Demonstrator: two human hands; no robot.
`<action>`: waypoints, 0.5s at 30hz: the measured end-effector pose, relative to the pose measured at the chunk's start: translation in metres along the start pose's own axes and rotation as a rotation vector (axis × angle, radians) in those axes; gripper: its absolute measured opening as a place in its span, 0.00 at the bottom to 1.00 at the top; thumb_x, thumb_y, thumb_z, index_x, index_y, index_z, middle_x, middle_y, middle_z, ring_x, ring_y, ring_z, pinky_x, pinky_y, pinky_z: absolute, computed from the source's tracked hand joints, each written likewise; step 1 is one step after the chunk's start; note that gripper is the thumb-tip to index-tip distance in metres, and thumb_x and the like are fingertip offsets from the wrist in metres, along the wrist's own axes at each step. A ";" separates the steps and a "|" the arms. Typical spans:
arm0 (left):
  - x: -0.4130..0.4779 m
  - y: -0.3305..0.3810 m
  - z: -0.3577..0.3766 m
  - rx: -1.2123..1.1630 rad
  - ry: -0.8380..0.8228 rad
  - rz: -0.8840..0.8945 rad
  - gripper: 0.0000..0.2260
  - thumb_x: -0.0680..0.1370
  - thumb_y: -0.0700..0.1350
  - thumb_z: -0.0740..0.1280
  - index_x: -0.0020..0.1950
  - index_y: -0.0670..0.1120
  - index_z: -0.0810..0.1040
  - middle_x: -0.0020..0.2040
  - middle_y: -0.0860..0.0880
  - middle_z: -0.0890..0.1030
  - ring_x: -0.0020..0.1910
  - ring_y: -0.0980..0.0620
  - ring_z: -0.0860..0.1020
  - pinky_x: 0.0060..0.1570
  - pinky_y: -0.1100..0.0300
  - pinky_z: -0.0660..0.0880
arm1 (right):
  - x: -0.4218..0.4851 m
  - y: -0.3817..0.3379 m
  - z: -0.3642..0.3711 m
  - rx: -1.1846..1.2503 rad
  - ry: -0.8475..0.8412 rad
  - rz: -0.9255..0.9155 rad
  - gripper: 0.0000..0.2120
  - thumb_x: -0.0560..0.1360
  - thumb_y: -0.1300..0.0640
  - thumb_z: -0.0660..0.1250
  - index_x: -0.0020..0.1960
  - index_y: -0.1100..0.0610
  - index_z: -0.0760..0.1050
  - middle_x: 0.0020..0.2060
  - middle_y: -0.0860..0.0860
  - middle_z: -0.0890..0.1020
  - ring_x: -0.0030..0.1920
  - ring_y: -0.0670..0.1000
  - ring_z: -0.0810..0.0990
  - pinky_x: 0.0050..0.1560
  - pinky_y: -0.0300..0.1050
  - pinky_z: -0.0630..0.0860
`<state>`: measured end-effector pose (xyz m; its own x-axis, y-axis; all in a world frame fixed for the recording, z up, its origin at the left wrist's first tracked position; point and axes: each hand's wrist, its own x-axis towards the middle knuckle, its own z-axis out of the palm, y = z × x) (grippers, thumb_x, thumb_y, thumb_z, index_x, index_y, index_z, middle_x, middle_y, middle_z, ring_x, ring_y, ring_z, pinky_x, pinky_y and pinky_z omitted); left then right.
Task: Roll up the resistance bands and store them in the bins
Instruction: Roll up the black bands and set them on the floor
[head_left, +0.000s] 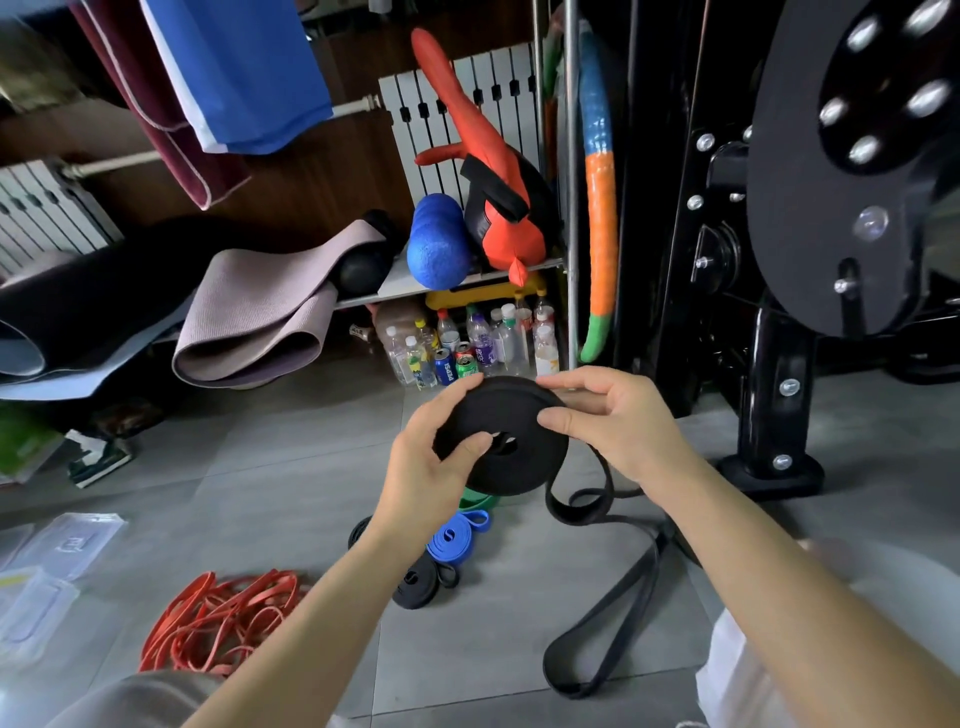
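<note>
I hold a black resistance band (506, 415), mostly wound into a thick roll, above the grey floor. My left hand (431, 457) grips the roll from the left, thumb near its centre hole. My right hand (608, 415) pinches the roll's upper right edge. The band's loose tail (608, 618) hangs from the roll and loops across the floor. On the floor under my hands lie a rolled blue band (457, 538), a rolled black band (415, 584), a green band (478, 501) partly hidden by the roll, and a tangle of red bands (223, 618).
Clear plastic bins and lids (36, 582) sit on the floor at the left. A shelf with mats (254, 312), a blue foam roller (439, 244) and drink bottles (467, 343) stands behind. A black gym machine (774, 395) fills the right.
</note>
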<state>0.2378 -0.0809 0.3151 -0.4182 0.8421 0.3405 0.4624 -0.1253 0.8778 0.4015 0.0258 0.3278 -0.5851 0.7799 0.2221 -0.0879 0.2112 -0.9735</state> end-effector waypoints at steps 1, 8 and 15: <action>-0.001 0.000 0.003 -0.041 0.037 -0.003 0.30 0.74 0.35 0.68 0.56 0.73 0.72 0.58 0.61 0.78 0.58 0.60 0.75 0.53 0.67 0.74 | -0.001 -0.001 0.000 0.012 0.005 -0.018 0.18 0.68 0.66 0.74 0.47 0.44 0.80 0.43 0.45 0.85 0.47 0.46 0.84 0.48 0.37 0.79; -0.002 -0.002 0.019 -0.176 0.039 -0.068 0.27 0.74 0.35 0.69 0.56 0.69 0.74 0.57 0.64 0.77 0.58 0.60 0.76 0.53 0.59 0.77 | -0.002 -0.001 -0.009 -0.001 0.093 -0.037 0.17 0.68 0.66 0.74 0.49 0.47 0.81 0.45 0.43 0.84 0.48 0.42 0.83 0.51 0.34 0.78; 0.034 0.022 -0.014 0.165 -0.341 -0.074 0.12 0.71 0.42 0.73 0.44 0.59 0.79 0.44 0.59 0.83 0.44 0.60 0.81 0.47 0.63 0.77 | -0.004 0.001 -0.003 -0.131 -0.041 -0.016 0.17 0.66 0.65 0.75 0.45 0.44 0.78 0.40 0.42 0.84 0.45 0.43 0.83 0.54 0.41 0.78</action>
<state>0.2227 -0.0625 0.3508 -0.1838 0.9753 0.1222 0.5717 0.0050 0.8205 0.4058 0.0249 0.3266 -0.6174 0.7516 0.2321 0.0073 0.3006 -0.9537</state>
